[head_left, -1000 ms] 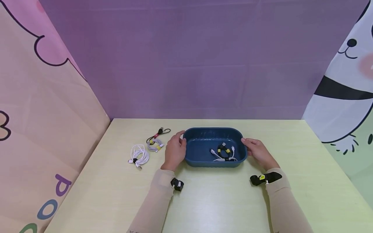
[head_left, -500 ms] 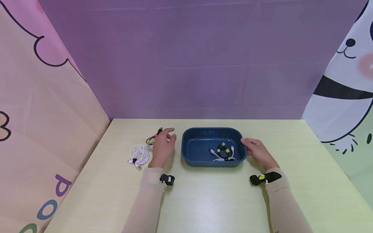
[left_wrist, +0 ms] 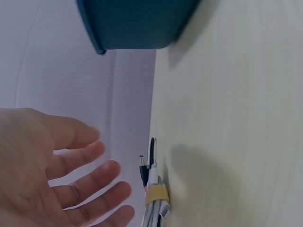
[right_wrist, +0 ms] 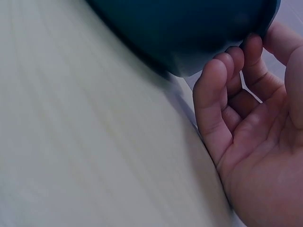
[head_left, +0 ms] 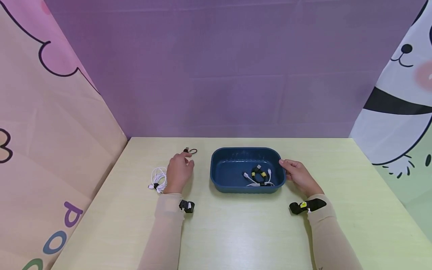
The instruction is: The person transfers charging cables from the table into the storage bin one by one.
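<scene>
A dark blue plastic basket (head_left: 248, 190) stands on the table, with a white cable (head_left: 253, 184) and a black cable (head_left: 258, 169) inside. My right hand (head_left: 300, 176) pinches the basket's right rim between thumb and curled fingers, as the right wrist view (right_wrist: 255, 142) also shows. Over the cables on the left hovers my left hand (head_left: 179, 172), its fingers relaxed and holding nothing. Beyond its fingertips in the left wrist view lies a bundled grey-white cable (left_wrist: 154, 198) with a yellow tie, beside a black cable (left_wrist: 144, 175). The left hand mostly hides that bundle in the head view.
A coiled white cable (head_left: 158, 179) with a black tie lies just left of the left hand. The pale wooden table (head_left: 243, 232) meets a purple backdrop (head_left: 236, 75) at its far edge. Printed cloths hang at both sides.
My left hand has let go of the basket's left rim and moved left over the cables. The right hand stays on the basket, which has shifted slightly left.
</scene>
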A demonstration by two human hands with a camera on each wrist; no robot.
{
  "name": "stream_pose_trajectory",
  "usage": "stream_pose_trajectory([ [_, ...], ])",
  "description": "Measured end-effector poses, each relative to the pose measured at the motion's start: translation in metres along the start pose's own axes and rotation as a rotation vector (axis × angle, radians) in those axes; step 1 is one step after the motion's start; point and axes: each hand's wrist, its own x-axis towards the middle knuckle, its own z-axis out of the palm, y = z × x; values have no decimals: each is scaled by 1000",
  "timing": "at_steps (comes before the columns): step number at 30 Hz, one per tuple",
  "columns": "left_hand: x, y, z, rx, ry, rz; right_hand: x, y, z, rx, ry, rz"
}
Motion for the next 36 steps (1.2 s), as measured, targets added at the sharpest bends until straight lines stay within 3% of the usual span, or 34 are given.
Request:
stream_pose_trajectory([
  [6, -2, -4, 7, 95, -55, 25, 0, 0, 0, 14, -10, 1],
  [12, -4, -4, 12, 107, -28, 52, 0, -2, 2, 29, -14, -5],
  [17, -6, -3, 11, 97, -19, 39, 1, -1, 1, 25, -15, -7],
  [23, -6, -3, 12, 80, -71, 26, 1, 0, 1, 30, -14, -6],
  [30, -4, -2, 13, 66, -148, 85, 1, 1, 1, 30, -12, -6],
  [36, -4, 1, 12, 92, -113, 137, 1, 0, 1, 19, -7, -6],
])
